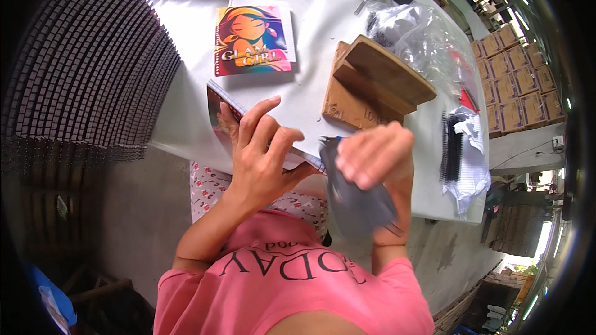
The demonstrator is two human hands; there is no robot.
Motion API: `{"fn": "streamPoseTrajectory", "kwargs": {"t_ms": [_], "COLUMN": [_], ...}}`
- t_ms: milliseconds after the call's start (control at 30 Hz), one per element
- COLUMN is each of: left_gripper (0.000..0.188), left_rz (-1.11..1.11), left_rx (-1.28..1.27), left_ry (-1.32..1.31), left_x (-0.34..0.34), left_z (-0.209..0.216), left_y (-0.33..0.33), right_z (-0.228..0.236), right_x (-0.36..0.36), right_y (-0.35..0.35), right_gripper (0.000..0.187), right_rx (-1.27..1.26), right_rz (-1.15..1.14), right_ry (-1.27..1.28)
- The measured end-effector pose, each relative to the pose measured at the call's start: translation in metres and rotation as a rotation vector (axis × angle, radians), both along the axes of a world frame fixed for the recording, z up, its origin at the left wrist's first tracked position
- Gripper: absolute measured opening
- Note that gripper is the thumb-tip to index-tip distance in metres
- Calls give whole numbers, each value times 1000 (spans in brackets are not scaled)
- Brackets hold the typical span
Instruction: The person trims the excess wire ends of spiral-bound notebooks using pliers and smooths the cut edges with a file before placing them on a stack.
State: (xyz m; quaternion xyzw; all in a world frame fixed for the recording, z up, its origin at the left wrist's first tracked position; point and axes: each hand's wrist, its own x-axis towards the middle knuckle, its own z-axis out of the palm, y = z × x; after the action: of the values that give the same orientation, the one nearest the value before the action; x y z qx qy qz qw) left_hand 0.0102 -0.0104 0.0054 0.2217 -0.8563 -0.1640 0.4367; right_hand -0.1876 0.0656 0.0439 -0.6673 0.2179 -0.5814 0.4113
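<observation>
My left hand (256,146) is closed on a notebook (231,104) with a colourful cover and pages showing along its edge. The notebook is tilted near the table's front edge, and my hand and wrist hide much of it. Close to its right end is my right hand (375,155), with fingers curled round a dark grey, flat-looking object (357,208). Motion smears that object, so its kind is unclear. Farther back on the table lies a punched, colourful cover (253,40) over white sheets (288,31).
A tall stack of wire-bound notebooks (87,68) rises at the left. To the right stand a wooden stand (385,77), a clear plastic bag (422,31) and black binding wires (451,149) beside crumpled paper (472,167). Cardboard boxes (515,74) are piled beyond the white table (428,195).
</observation>
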Motion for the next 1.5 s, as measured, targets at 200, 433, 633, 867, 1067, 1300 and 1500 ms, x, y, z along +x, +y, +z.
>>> {"fn": "streamPoseTrajectory", "kwargs": {"t_ms": [200,433,633,867,1067,1300,1500], "left_gripper": [73,89,64,59,64,68,85], "left_rz": [-61,44,71,24,10,6,-101], "left_rx": [77,27,84,66,160,295,533], "left_ry": [71,91,136,128,171,316,447], "left_x": [-2,2,28,26,25,22,18], "left_z": [-5,-1,2,5,-4,-17,-26], "left_y": [-5,-10,-57,-56,-60,-66,-72], "right_z": [-1,11,-6,0,-5,0,-9], "right_x": [9,12,19,17,23,23,24], "right_y": [-12,-16,-32,-46,-50,-70,-78], "right_gripper": [14,21,26,26,24,33,34], "right_rx": [-154,9,-55,38,-1,129,119], "right_rz": [67,-337,-231,-237,-120,-130,-87], "right_ry": [-97,490,180,371,140,412,187]}}
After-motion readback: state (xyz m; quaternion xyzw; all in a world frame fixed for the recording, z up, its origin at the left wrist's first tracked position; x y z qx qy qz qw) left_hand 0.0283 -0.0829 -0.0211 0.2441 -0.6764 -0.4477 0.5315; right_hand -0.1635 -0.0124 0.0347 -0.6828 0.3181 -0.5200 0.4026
